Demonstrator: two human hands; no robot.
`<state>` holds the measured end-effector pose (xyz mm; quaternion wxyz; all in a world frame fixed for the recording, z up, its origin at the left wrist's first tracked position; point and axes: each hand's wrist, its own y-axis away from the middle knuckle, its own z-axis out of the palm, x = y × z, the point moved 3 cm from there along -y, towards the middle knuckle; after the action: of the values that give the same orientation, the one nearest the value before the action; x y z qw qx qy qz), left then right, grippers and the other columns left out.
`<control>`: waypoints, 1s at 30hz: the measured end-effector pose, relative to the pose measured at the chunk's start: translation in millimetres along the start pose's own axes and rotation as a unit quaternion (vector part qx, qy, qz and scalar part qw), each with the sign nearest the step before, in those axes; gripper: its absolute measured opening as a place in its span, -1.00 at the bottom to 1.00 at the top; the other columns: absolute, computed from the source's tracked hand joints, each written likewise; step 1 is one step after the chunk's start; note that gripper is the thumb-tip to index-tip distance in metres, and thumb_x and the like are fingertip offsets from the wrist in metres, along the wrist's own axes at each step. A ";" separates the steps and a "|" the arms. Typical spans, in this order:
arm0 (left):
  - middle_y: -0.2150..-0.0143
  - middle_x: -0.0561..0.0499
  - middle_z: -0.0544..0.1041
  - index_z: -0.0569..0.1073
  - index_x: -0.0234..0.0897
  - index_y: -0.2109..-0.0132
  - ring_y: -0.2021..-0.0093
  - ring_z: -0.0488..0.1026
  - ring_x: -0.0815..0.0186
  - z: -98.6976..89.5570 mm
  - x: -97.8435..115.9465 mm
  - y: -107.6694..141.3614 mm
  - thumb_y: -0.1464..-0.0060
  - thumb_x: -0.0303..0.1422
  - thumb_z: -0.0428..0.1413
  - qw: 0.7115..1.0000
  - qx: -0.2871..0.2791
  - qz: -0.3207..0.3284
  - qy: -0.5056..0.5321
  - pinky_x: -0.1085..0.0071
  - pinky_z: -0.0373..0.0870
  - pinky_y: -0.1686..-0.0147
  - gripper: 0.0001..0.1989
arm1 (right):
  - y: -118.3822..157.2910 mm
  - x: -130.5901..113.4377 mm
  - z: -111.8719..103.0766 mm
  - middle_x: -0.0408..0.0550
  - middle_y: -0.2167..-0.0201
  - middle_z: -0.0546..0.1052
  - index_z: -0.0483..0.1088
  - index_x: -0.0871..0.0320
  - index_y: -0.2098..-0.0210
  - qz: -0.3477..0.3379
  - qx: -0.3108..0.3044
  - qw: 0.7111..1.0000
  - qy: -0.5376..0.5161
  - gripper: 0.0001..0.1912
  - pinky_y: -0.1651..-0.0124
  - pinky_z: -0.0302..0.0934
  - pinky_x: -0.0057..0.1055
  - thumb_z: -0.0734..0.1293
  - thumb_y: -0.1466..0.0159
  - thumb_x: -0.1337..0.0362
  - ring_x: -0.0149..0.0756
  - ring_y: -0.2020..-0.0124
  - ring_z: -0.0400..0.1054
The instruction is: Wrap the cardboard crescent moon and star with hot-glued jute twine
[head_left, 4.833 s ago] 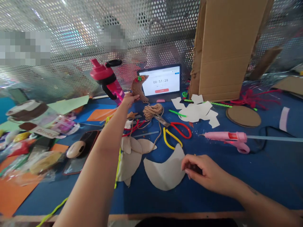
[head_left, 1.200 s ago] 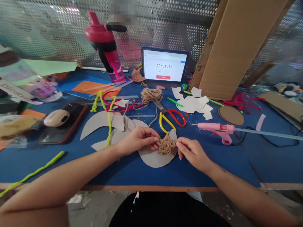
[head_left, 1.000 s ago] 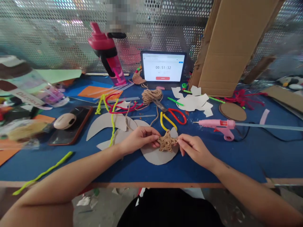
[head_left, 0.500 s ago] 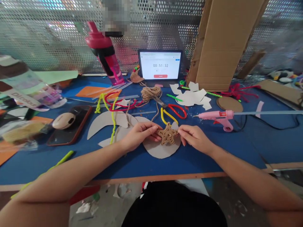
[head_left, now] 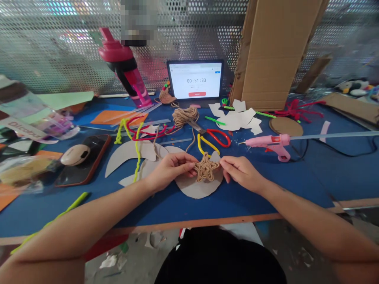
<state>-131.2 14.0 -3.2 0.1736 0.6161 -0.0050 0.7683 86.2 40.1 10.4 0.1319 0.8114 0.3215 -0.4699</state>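
Observation:
A star covered in coiled brown twine (head_left: 206,169) is held between my two hands, above a round grey cardboard disc (head_left: 199,190). My left hand (head_left: 174,169) pinches the star's left side, fingers closed on its edge. At the right point, my right hand (head_left: 241,171) has thumb and forefinger pressed together at the tip of the star. A strand of twine runs from near my left hand up toward a twine bundle (head_left: 186,117). Scissors with red and yellow handles (head_left: 218,138) lie just beyond the star.
At the right lies a pink glue gun (head_left: 271,142) with a long glue stick. Crescent-shaped grey card (head_left: 130,152) and yellow and red pipe cleaners (head_left: 137,161) lie to the left, near a phone (head_left: 84,163). Behind stand a tablet (head_left: 196,79), a pink bottle (head_left: 127,71) and a cardboard box (head_left: 269,55).
The whole view has shifted slightly, with things appearing a little further left. Both hands keep their hold on the star, and the tablet's timer has advanced one second.

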 end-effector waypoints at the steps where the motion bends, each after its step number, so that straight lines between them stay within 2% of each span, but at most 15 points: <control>1: 0.48 -0.04 0.60 0.57 -0.37 0.29 0.49 0.54 0.41 -1.2 1.8 -0.4 0.17 -0.28 0.39 1.000 0.014 0.010 0.003 0.64 0.47 0.47 -0.69 | 0.3 -0.2 -0.9 -0.23 0.68 0.42 0.35 0.15 0.45 0.000 0.005 1.000 0.004 -0.60 0.49 0.07 -0.51 0.08 -0.41 0.14 -0.52 0.66 0.20; 4: 0.47 0.02 0.58 0.56 -0.33 0.31 0.51 0.52 0.44 -9.4 9.8 -2.5 0.20 -0.29 0.39 0.996 0.075 0.054 0.018 0.64 0.45 0.49 -0.71 | 2.5 -2.0 -7.0 -0.23 0.68 0.40 0.41 0.15 0.32 0.000 0.028 0.999 0.025 -0.60 0.51 0.07 -0.51 0.06 -0.41 0.11 -0.50 0.66 0.22; 9: 0.53 0.10 0.50 0.54 -0.28 0.32 0.53 0.44 0.47 -29.1 23.4 -8.0 0.18 -0.31 0.33 0.974 0.179 0.135 0.027 0.62 0.42 0.49 -0.77 | 6.4 -3.1 -17.9 -0.21 0.61 0.42 0.40 0.14 0.33 0.016 0.080 0.991 0.110 -0.72 0.46 0.08 -0.46 0.19 -0.30 0.08 -0.46 0.60 0.28; 13: 0.52 0.10 0.45 0.55 -0.27 0.30 0.54 0.38 0.48 -38.3 27.3 -10.1 0.13 -0.32 0.28 0.960 0.221 0.172 0.005 0.60 0.35 0.52 -0.81 | 7.1 2.8 -16.0 -0.17 0.62 0.40 0.38 0.12 0.35 0.062 0.113 0.967 0.218 -0.71 0.48 -0.12 -0.40 0.26 -0.24 0.01 -0.38 0.58 0.23; 17: 0.50 0.09 0.46 0.55 -0.30 0.28 0.53 0.38 0.48 -39.1 26.5 -10.3 0.10 -0.32 0.28 0.960 0.219 0.172 -0.034 0.57 0.35 0.52 -0.80 | 7.2 7.5 -7.0 -0.13 0.63 0.40 0.35 0.11 0.41 0.102 0.099 0.948 0.284 -0.61 0.48 -0.26 -0.39 0.28 -0.21 -0.10 -0.33 0.58 0.23; 25: 0.37 0.08 0.48 0.45 -0.37 0.15 0.43 0.43 0.44 -44.1 26.9 -10.7 -0.19 -0.30 0.15 0.957 0.210 0.174 -0.097 0.47 0.43 0.41 -0.80 | 5.2 8.3 -3.3 -0.17 0.65 0.40 0.35 0.07 0.39 0.117 0.068 0.956 0.259 -0.66 0.52 -0.20 -0.39 0.33 -0.17 -0.08 -0.31 0.58 0.26; 30: 0.43 0.08 0.51 0.49 -0.31 0.16 0.44 0.47 0.42 -42.9 28.8 -9.2 -0.04 -0.20 0.24 0.961 0.170 0.182 -0.123 0.47 0.45 0.39 -0.70 | -0.8 9.9 -0.1 -0.25 0.70 0.38 0.37 0.08 0.41 0.123 0.039 0.978 0.166 -0.77 0.54 -0.10 -0.42 0.40 -0.12 0.08 -0.39 0.64 0.22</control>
<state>-174.4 39.7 11.8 -0.0781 0.7150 -0.0077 0.6947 89.3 44.8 2.1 0.1020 0.9159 0.2185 -0.3210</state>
